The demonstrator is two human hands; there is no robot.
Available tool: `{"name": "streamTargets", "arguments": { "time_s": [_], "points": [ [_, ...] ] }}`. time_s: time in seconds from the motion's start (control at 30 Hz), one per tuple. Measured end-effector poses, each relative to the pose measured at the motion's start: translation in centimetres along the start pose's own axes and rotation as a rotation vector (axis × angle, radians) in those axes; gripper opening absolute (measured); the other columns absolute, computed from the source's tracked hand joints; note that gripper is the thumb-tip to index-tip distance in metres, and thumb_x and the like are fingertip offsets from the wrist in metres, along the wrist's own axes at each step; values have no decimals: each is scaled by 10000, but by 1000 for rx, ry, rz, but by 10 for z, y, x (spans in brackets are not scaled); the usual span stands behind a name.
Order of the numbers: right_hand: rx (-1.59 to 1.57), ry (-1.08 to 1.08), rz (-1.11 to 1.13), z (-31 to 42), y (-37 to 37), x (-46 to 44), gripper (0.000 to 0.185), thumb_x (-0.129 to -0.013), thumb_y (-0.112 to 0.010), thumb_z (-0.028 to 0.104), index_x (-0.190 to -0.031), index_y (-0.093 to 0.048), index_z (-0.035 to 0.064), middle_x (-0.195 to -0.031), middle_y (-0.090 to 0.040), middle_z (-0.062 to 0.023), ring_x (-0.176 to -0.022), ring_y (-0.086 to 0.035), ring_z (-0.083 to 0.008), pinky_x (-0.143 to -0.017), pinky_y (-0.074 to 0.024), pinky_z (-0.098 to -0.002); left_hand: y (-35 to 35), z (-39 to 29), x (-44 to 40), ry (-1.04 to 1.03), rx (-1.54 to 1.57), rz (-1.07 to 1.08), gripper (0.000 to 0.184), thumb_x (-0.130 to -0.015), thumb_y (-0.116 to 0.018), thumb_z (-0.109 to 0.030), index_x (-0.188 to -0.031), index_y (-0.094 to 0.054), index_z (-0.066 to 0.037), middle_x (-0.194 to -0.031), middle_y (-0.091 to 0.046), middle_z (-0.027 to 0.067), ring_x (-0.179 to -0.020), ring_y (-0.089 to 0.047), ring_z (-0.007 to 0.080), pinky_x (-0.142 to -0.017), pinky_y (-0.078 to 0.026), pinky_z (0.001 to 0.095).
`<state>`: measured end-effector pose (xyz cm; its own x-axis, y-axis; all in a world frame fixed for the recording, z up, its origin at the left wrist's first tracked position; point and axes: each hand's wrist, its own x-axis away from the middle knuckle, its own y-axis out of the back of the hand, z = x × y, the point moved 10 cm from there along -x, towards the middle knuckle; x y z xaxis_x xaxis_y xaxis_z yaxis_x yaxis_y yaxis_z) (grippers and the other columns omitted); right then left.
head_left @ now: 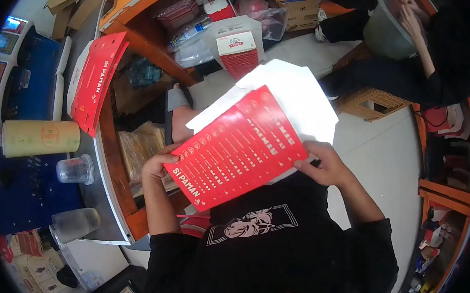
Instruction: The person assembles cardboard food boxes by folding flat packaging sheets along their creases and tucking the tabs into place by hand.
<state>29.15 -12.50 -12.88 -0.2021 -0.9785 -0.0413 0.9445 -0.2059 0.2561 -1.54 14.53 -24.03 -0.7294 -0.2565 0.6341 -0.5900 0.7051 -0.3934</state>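
A stack of flat red-and-white food box blanks (pixel 234 152), printed "SI PAMAN", is held between my two hands over my lap. Its red panels lie fanned in overlapping rows, while the white panels stick out on the far side. My left hand (pixel 160 164) grips the left corner, thumb on top. My right hand (pixel 323 163) closes on the right edge, its thumb on the red face and its other fingers partly hidden underneath. To the left, more red box blanks (pixel 98 80) with the same print rest on the counter edge.
On the left counter (pixel 113 184) stand a yellow-green cylinder (pixel 42 138) and clear plastic cups (pixel 75 169). Another stack of box blanks (pixel 239 51) stands on the floor ahead. At upper right, a seated person holds a grey bucket (pixel 387 29) near a woven stool (pixel 377 103). Orange shelves (pixel 444 194) line the right.
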Motion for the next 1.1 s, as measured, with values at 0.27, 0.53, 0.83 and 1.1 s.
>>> {"name": "streamTargets", "arguments": {
  "time_s": [0.27,0.53,0.83,1.1],
  "points": [
    [-479,-194,-140,-40,46,-7,248,-886,-558,9,-1114,-657,17,-1030,-683,-116,-1039,-643,-199,-942,-482,-332,-36,-43,-15,43,-205,96,802,-710,-797,-240,-1399,-532,76,-1308,-649,175,-1160,-652,228,-1020,-484,329],
    [-80,2,153,-22,38,-154,727,-772,-861,164,-1419,-553,43,-1425,-569,-124,-1308,-532,-196,-1113,-417,-343,-34,-52,-21,-163,142,227,852,-872,-739,-343,-1523,-349,44,-1511,-473,212,-1329,-553,293,-1135,-432,415],
    [17,116,285,-30,14,-136,332,-788,-820,98,-1106,-752,28,-1119,-746,-134,-1058,-706,-234,-954,-535,-345,-45,-27,-4,-303,32,96,685,-755,-786,-116,-1388,-552,-1,-1395,-591,153,-1311,-547,254,-1137,-399,394],
    [-240,-59,59,-45,34,-98,323,-764,-813,44,-1082,-760,20,-1110,-746,-135,-1052,-709,-232,-960,-547,-345,-65,-60,-12,-239,-163,212,686,-758,-790,-107,-1399,-569,-5,-1410,-588,141,-1307,-547,235,-1128,-389,354]
  ]
}}
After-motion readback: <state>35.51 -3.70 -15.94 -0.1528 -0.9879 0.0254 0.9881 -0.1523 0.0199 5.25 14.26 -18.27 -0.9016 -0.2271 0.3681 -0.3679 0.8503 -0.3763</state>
